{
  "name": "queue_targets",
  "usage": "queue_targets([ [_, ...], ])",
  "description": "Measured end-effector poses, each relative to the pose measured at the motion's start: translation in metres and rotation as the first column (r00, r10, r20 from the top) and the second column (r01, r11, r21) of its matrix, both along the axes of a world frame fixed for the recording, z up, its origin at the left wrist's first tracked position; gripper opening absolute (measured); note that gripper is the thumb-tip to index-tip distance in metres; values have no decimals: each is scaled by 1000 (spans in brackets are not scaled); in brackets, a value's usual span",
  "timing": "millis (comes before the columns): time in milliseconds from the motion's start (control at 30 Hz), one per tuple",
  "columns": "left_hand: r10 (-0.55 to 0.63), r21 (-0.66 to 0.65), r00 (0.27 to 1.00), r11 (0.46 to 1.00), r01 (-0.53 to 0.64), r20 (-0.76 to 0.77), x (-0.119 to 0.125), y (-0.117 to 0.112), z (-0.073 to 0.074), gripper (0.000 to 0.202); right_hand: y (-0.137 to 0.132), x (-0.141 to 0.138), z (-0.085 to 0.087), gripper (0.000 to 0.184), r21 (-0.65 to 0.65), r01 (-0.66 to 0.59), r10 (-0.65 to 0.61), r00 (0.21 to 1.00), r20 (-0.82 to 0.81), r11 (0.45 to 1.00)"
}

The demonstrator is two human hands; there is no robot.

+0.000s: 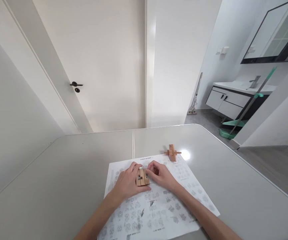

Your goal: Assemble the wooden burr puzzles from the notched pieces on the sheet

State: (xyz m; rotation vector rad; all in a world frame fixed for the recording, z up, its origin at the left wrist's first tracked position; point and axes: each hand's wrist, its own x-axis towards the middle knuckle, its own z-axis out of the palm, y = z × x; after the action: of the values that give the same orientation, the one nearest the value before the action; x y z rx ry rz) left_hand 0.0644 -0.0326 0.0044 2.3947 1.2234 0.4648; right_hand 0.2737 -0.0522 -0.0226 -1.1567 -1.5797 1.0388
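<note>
Pale table (46,176) is filling the lower half of the frame; white door (108,60) is standing beyond, upper centre. Printed sheet (146,196) is lying on the table, lower centre, its rows of small figures too blurred to read.

Both hands are working over the sheet, just below the middle of the frame. Left hand (130,180) is curling around the wooden block (142,178), fingers above, thumb below, the grip narrow and holding. Right hand (162,176) is pinching close, its fingertips meeting the block's right side; cannot tell whether a small piece is sitting between them.

Wooden cross (173,153) is resting apart from both hands, at the sheet's upper right corner. The block, smaller, is staying between the hands.

Step in hand, as I am judging it: fingering the block's right side while the left is steadying it. Next move is probably calling for a firm left hold and a fine, well-aligned right pinch.
</note>
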Motion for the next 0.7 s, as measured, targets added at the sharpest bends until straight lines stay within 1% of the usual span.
queue_targets([
  [67, -37, -21, 999, 999, 38, 36, -11, 2, 2, 74, -1, 3, 1, 23, 47, -29, 23, 993, 115, 998],
  [100, -53, -38, 997, 998, 55, 51, -17, 3, 3, 71, -2, 5, 1, 23, 80, -56, 42, 985, 170, 995],
  [200, -60, -104, 995, 992, 69, 82, -32, 7, 6, 61, -2, 9, 1, 35, 185, -153, 91, 947, 308, 971],
  [267, -52, -139, 992, 988, 68, 117, -37, 10, 6, 62, -1, 11, 0, 40, 222, -195, 105, 926, 363, 955],
  [333, -34, -182, 984, 981, 66, 174, -41, 12, 6, 64, 0, 12, -1, 35, 245, -215, 105, 913, 395, 945],
  [433, 24, -252, 965, 967, 44, 260, -42, 13, 5, 65, 3, 14, -1, 18, 291, -230, 86, 896, 435, 929],
  [500, 60, -273, 951, 962, 27, 305, -42, 14, 4, 64, 4, 16, 0, 10, 318, -222, 65, 897, 438, 922],
  [567, 85, -282, 936, 959, 16, 342, -41, 13, 5, 63, 4, 17, 2, 8, 316, -185, 46, 916, 399, 930],
  [700, 120, -302, 916, 953, 1, 383, -39, 10, 7, 65, 3, 17, 5, 16, 213, -99, 46, 969, 242, 972],
])
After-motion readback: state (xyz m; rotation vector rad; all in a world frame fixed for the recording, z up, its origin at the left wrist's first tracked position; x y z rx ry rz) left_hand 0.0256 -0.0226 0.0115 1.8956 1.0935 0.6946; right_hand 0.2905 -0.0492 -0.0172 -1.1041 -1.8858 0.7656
